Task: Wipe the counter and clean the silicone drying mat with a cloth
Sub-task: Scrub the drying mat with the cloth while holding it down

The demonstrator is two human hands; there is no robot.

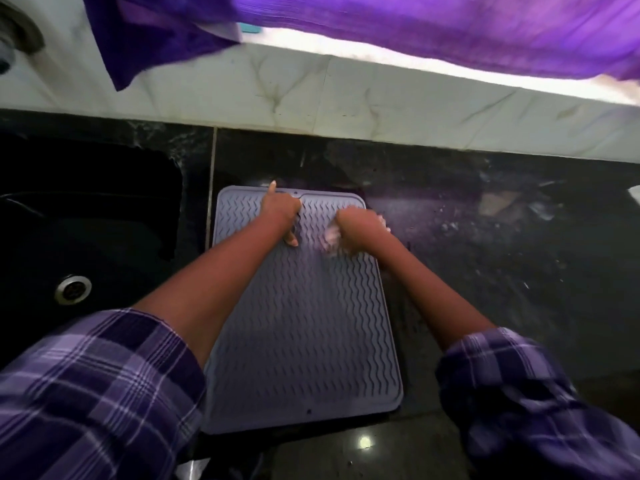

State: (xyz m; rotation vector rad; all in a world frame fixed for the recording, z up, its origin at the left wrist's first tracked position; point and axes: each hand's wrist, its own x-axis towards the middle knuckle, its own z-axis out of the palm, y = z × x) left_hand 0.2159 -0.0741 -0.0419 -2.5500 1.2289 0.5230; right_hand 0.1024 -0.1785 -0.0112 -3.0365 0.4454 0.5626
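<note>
A grey silicone drying mat [304, 323] with wavy ridges lies flat on the black counter [485, 258]. My left hand [282, 211] presses on the mat's far part, fingers spread, one fingertip reaching past the far edge. My right hand [360, 225] is closed on a small pale cloth [330, 235], which is blurred and rests on the mat near its far right side. Both forearms stretch out over the mat from plaid sleeves.
A black sink [86, 237] with a metal drain [72, 289] lies left of the mat. A pale marble backsplash [346, 95] runs behind the counter. Purple cloths [450, 32] hang over the ledge above. Crumbs and wet smears mark the counter on the right.
</note>
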